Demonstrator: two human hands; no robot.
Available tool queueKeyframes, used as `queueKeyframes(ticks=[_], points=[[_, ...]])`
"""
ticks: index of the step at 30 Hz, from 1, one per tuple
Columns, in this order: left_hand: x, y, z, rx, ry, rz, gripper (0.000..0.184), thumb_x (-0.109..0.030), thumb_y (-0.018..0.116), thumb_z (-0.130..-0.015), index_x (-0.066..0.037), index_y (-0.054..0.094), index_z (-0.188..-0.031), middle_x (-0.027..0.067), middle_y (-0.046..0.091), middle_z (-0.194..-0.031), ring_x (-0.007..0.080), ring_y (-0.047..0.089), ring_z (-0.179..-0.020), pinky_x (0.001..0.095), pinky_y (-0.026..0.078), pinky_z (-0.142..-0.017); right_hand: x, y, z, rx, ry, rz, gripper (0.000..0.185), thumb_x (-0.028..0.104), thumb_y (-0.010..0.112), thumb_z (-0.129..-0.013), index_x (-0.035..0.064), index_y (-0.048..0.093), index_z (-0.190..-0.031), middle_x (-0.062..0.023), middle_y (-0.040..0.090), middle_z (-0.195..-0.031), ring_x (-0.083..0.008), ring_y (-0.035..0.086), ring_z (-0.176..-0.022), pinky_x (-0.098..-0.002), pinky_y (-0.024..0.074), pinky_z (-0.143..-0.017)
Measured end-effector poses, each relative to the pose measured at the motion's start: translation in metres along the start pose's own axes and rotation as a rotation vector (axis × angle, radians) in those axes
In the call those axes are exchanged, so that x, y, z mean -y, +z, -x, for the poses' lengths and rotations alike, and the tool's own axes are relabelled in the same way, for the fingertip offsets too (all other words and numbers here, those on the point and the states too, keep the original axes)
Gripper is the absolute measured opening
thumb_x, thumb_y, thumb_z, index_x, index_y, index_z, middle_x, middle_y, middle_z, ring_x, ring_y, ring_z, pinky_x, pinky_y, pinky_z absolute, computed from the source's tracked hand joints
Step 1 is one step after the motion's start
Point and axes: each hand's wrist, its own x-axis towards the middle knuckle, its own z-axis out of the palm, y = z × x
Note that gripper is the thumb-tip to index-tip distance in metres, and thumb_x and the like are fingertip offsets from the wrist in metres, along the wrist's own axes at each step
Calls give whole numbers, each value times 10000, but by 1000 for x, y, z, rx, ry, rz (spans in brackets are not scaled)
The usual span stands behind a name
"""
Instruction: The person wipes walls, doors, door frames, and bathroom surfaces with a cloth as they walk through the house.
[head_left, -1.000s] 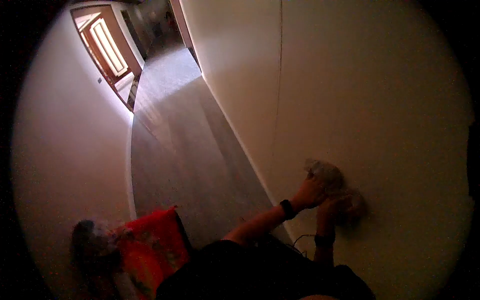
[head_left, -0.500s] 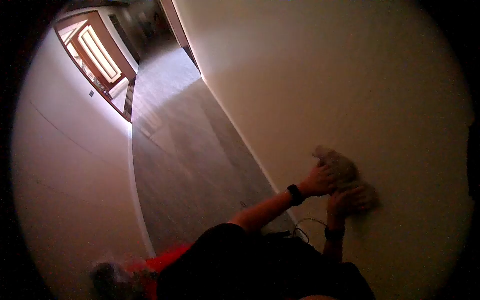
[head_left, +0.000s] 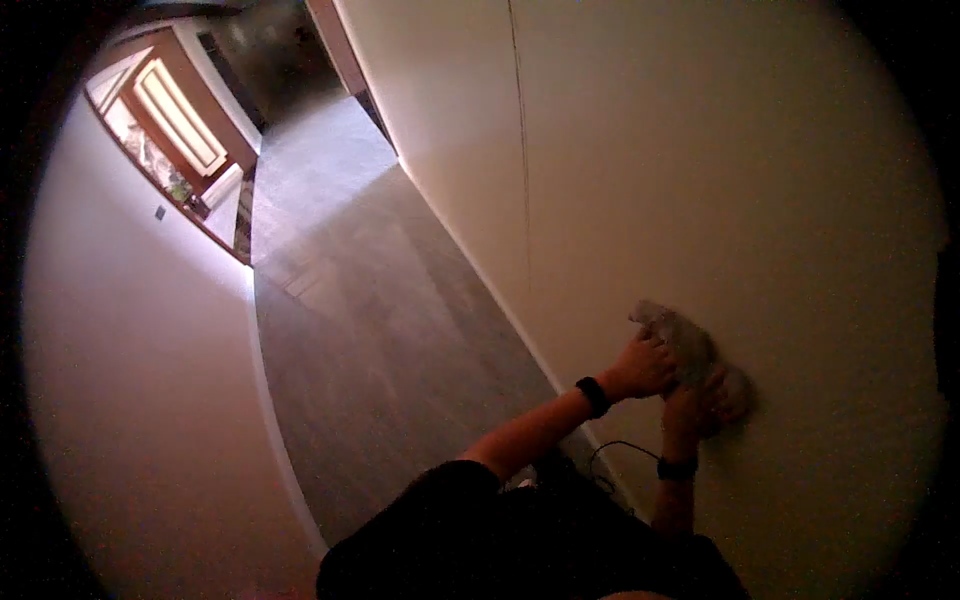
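Wide wall (head_left: 640, 180) beyond edges of cloth (head_left: 685, 336)

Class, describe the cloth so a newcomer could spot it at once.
Find the pale wall filling the picture's right side. Low on that side, the left hand and right hand are on the cloth. It is crumpled and greyish-brown, unlike the smooth wall and the dark wristbands.

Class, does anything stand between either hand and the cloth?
Nothing visible does: the left hand and right hand both touch the cloth directly. The dark cord loops nearer the body, clear of the cloth.
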Motion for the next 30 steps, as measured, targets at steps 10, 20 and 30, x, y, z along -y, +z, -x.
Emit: queueKeyframes(ticks=[10,20,30], points=[[139,-10,-27,-31,154,142,464,-457,553,-780,-220,585,-1178,83,535,-1236,321,450,-1184,534,250,-1026,113,-17,-73,391,388,-292,787,366,564,-793,6,196,-1389,-263,442,-1179,-476,454,-1001,-643,243,-942],[257,-35,-6,-204,-178,349,474,-423,468,-824,-119,560,-1177,120,517,-1240,346,436,-1165,556,224,-1015,238,49,-131,-261,-217,-281,711,283,585,-802,68,250,-1392,-246,507,-1033,-399,475,-828,-605,266,-812],[491,-134,-10,-65,-129,287,421,-197,556,-818,-84,521,-1222,167,491,-1259,356,378,-1245,542,172,-1077,465,86,-250,-386,-97,-3,692,256,597,-802,78,281,-1391,-195,506,-1000,-394,478,-919,-641,239,-900]])
